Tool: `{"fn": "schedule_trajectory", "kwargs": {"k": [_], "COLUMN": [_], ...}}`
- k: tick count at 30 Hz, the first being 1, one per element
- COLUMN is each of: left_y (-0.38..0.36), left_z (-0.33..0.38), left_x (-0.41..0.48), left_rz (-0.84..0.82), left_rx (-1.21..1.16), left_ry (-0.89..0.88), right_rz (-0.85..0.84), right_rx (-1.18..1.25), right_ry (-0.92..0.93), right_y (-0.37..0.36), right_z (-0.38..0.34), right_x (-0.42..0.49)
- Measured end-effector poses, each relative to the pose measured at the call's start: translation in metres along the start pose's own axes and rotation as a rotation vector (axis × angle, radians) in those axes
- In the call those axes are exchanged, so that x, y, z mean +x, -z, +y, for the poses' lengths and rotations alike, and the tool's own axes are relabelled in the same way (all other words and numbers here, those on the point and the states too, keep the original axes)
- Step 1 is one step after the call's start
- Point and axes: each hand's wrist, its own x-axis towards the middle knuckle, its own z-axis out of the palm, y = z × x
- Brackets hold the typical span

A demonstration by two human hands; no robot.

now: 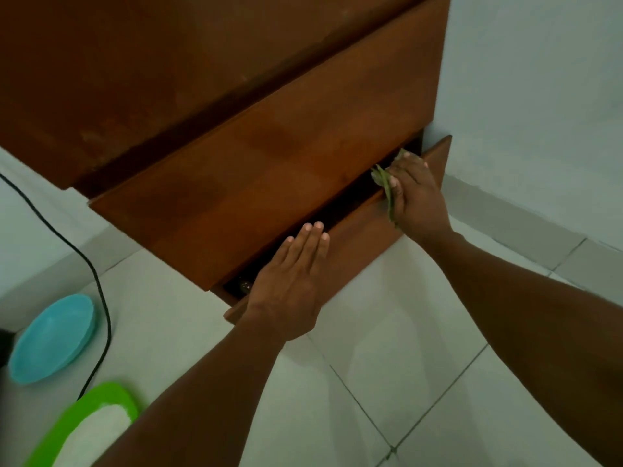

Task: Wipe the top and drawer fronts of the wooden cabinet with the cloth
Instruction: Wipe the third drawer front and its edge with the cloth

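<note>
The wooden cabinet [188,79] fills the upper left, seen from above. Its upper drawer front [269,170] is closed; the lowest drawer [357,237] is pulled out a little, leaving a dark gap. My left hand [290,284] lies flat with fingers together on the top edge of that lower drawer front. My right hand [416,200] presses a green cloth [387,190] against the drawer's top edge near its right end. Most of the cloth is hidden under the hand.
White floor tiles [404,365] spread below. A black cable [97,298] runs down the left. A light blue bowl [50,338] and a green tray with a white inside [87,429] lie on the floor at lower left. A pale wall [539,96] stands at right.
</note>
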Motion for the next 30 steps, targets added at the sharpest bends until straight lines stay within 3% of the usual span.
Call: {"fn": "schedule_trajectory", "kwargs": {"k": [5,9,14,16,19,21,24,30], "left_y": [0.012,0.019,0.014,0.010,0.011,0.013,0.016,0.022], "left_z": [0.005,0.004,-0.006,-0.014,-0.021,-0.021,-0.023,-0.032], "left_x": [0.023,0.031,0.037,0.036,0.035,0.034,0.034,0.042], "left_rz": [0.038,0.081,0.150,0.168,0.169,0.159,0.149,0.103], "left_rx": [0.152,0.218,0.312,0.334,0.374,0.402,0.446,0.555], "left_ry": [-0.051,-0.104,-0.221,-0.256,-0.281,-0.281,-0.269,-0.201], "right_rz": [0.131,0.124,0.149,0.274,0.632,0.715,0.663,0.522], "right_rx": [0.036,0.041,0.027,0.133,0.344,0.468,0.577,0.549], "right_ry": [-0.007,-0.136,-0.172,-0.368,-0.857,-1.091,-1.220,-1.222], "right_y": [0.002,0.008,0.007,0.003,0.000,-0.003,-0.016,-0.042], "right_z": [0.036,0.056,0.060,0.043,0.000,-0.031,-0.066,-0.092], "right_x": [0.018,0.029,0.038,0.038,0.029,0.022,0.009,-0.025]}}
